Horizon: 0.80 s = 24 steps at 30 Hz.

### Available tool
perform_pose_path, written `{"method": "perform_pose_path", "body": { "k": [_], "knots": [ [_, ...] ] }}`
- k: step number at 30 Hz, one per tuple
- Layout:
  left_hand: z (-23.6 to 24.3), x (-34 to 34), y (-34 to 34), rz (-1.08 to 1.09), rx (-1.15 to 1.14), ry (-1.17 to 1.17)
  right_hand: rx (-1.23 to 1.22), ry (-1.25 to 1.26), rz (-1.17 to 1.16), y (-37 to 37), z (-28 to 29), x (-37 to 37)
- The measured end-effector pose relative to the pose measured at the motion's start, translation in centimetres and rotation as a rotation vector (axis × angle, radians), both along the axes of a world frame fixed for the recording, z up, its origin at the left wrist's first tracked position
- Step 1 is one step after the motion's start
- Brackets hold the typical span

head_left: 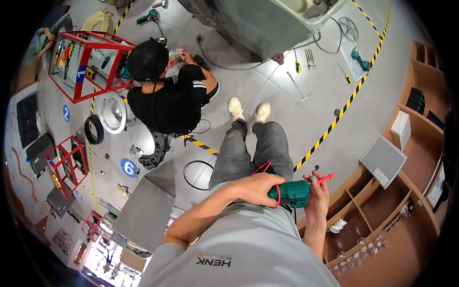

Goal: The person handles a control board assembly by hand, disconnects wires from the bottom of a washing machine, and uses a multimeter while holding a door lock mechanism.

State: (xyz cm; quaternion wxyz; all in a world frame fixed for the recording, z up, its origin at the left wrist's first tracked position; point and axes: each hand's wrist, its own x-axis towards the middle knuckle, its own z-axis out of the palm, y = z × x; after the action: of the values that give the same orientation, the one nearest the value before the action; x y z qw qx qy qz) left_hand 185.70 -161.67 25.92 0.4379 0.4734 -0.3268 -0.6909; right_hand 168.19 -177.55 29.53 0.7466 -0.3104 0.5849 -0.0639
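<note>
Grey shirt point(229, 248), left fingers point(273, 182) curled round green device point(297, 191), right fingers point(321, 190) pinching red probe point(326, 178)

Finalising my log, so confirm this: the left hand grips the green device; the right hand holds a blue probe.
The probe is red, not blue, as the head view shows; the left hand does grip the green device, and the right hand holds it.
</note>
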Motion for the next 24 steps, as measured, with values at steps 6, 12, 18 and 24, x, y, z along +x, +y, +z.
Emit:
{"method": "perform_pose_path", "body": {
  "k": [6, 12, 18, 24],
  "knots": [
    [-1.4, 6.2, -4.0, 0.137, 0.070, 0.009, 0.083, 0.009, 0.181, -6.8, -2.6, 8.3],
    [-4.4, 8.7, -7.1, 0.330, 0.112, 0.091, 0.194, 0.075, 0.397, -12.5, -6.7, 13.9],
    [-7.0, 10.1, -8.4, 0.486, 0.159, 0.276, 0.115, 0.229, 0.541, -15.6, -9.9, 14.5],
    [-10.3, 12.1, -6.4, 0.455, 0.210, 0.364, 0.087, 0.412, 0.655, -15.8, -12.8, 14.3]
  ]
}}
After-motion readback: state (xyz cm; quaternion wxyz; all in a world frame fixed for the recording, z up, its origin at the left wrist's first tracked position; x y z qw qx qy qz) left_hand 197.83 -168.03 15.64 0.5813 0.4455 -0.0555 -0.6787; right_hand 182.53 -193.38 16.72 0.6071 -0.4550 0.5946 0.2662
